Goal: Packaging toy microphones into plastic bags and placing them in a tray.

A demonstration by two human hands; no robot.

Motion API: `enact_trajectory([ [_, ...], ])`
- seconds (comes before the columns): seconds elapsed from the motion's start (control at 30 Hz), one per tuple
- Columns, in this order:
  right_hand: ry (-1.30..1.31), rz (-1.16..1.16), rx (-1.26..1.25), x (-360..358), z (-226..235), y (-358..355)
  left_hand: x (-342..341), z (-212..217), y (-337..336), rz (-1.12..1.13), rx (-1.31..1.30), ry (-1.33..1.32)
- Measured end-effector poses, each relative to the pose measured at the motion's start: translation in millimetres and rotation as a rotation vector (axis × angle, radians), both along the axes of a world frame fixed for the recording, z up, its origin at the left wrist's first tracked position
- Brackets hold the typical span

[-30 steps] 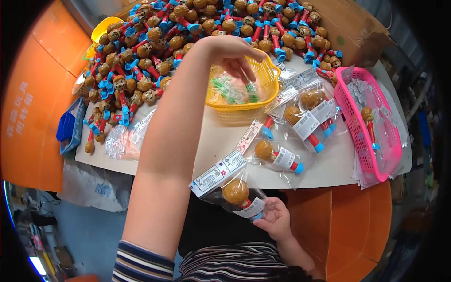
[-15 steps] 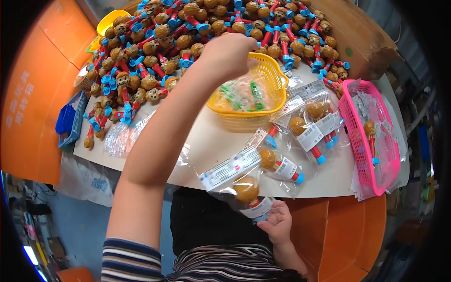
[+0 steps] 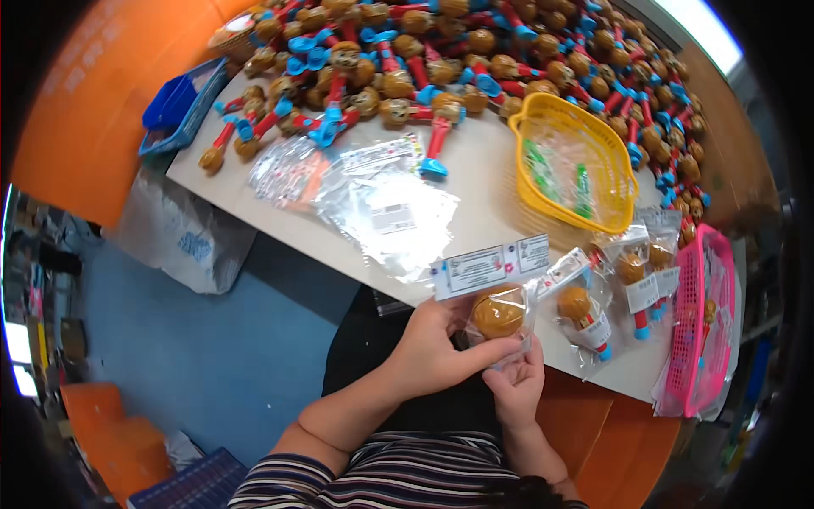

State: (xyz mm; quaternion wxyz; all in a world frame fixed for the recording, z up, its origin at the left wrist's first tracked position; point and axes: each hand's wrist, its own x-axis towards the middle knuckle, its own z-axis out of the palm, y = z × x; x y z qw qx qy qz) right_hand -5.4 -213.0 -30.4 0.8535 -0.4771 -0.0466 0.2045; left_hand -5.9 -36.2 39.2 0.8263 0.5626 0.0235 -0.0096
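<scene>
Okay, left hand (image 3: pixel 437 343) and right hand (image 3: pixel 517 383) gripped clear-plastic-bagged round-brown-headed toy (image 3: pixel 498 314). Head lay eleven o'clock from right, nearer left.

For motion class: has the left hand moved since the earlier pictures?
Yes: the left hand moved from the yellow basket toward the person, to the bagged toy.

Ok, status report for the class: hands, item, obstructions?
Left fingers and right fingers on bagged toy. Header card faces up. Nothing visibly blocking; other bagged toys to the right.

Dark-and-white striped top (image 3: pixel 415 471), matching sleeve (image 3: pixel 284 482), black garment (image 3: pixel 354 343) over the lap
</scene>
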Motion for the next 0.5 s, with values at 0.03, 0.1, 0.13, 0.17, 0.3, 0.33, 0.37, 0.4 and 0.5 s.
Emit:
enact_trajectory([
  [0.03, -0.007, 0.016, -0.007, 0, 0, 4, -1, 1, 1, 0.016, -0.007, -0.007],
  [0.1, -0.028, 0.065, -0.018, 1, 0, 10, -4, 3, 6, 0.114, -0.005, -0.078],
  [0.13, -0.033, 0.073, -0.022, 1, 1, 12, -7, 5, 10, 0.122, -0.009, -0.083],
  [0.17, -0.04, 0.07, -0.019, 0, 2, 15, -10, 6, 14, 0.11, 0.001, -0.084],
  [0.3, -0.099, 0.073, -0.031, -4, 9, 22, -17, 0, 35, -0.003, -0.11, -0.241],
  [0.33, -0.099, 0.074, -0.029, -4, 7, 21, -17, -3, 38, -0.002, -0.107, -0.241],
  [0.37, -0.185, 0.071, -0.071, -4, 4, 20, -17, -7, 41, -0.026, -0.26, -0.277],
  [0.4, -0.27, 0.068, -0.113, -4, 2, 19, -16, -11, 44, -0.049, -0.412, -0.312],
  [0.5, -0.349, 0.081, -0.155, -6, 9, 27, -18, -34, 59, -0.093, -0.471, -0.289],
])
